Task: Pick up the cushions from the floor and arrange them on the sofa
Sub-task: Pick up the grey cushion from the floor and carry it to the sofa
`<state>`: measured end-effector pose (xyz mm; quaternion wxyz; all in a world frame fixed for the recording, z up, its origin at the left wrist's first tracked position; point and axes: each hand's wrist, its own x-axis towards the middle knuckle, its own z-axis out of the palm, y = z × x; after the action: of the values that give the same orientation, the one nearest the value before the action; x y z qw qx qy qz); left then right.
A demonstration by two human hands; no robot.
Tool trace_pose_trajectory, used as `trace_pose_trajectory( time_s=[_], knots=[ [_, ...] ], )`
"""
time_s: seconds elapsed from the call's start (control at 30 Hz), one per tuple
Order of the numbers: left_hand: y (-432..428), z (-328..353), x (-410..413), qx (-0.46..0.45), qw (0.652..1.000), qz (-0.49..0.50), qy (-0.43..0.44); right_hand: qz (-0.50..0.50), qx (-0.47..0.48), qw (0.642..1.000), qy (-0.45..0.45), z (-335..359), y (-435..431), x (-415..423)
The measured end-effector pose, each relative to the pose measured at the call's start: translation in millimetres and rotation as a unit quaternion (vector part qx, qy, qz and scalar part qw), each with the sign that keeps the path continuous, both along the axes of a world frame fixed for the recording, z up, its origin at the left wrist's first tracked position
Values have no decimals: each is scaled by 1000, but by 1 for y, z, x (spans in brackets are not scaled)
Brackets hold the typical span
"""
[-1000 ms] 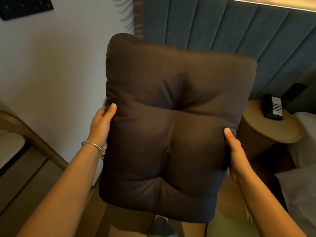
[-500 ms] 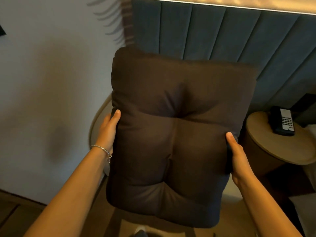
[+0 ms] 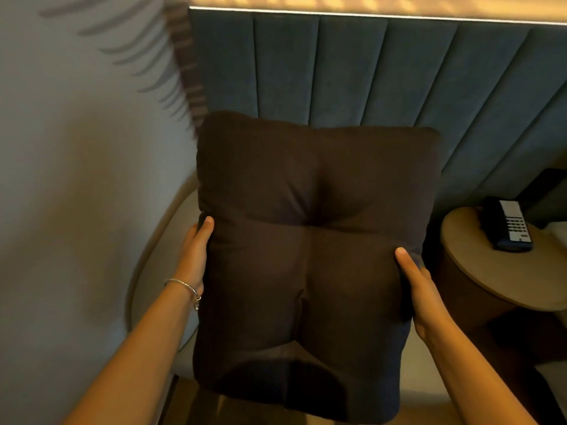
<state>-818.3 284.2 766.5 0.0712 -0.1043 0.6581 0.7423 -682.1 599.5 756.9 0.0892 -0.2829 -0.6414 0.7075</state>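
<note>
Room: bedroom corner w/ grey wall (image 3: 70, 179) filling left of frame, feathery shadows in upper left.
Back panel: blue-grey padded panel (image 3: 352, 72) w/ vertical channels across upper centre & right; warm light strip along its top edge.
Cushion: dark brown cushion (image 3: 313, 256), centre of frame, roughly square, tufted w/ a cross-shaped crease in the middle. Held up off any surface, face toward camera, top edge overlapping lower part of the padded panel.
Left hand: left hand (image 3: 194, 256) at cushion's left edge, mid-height; thumb laid on the front, other fingers behind fabric & hidden, so closed round the edge gripping it. Thin silver bracelet (image 3: 184, 286) on that wrist.
Right hand: right hand (image 3: 420, 289) at cushion's right edge, a bit lower in frame than the left; thumb pressed on the front, fingers wrapped behind, out of sight. Also clamped on the cushion.
Sofa: pale beige seat (image 3: 159, 256) w/ curved rim shows lower left behind the cushion, against the grey wall; more beige visible lower right of the cushion. Can't tell if cushion touches it.
Side table: round wooden table (image 3: 491, 286) at right edge of frame, near cushion's right side, apart from it.
Phone: dark desk phone (image 3: 506, 225) w/ keypad lying on the tabletop, right of frame.
Floor: brown strip at bottom centre, mostly hidden by cushion.
</note>
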Motion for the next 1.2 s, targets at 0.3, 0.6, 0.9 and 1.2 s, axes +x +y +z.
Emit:
trace_pose_trajectory(
  time_s=[0.3,0.6,0.9,1.2],
  knots=[
    [45,-26,-75,17,999,-13,-45,-37,-36,999,3,-18,41,-66],
    [65,-49,-147,34,995,17,-87,0,-45,998,-37,-31,69,-148],
    [59,-65,-222,66,990,35,-123,-7,-88,994,-69,-54,62,-224],
    [36,-69,-297,61,987,40,-144,-3,-125,989,-78,-66,41,-305]
  ],
)
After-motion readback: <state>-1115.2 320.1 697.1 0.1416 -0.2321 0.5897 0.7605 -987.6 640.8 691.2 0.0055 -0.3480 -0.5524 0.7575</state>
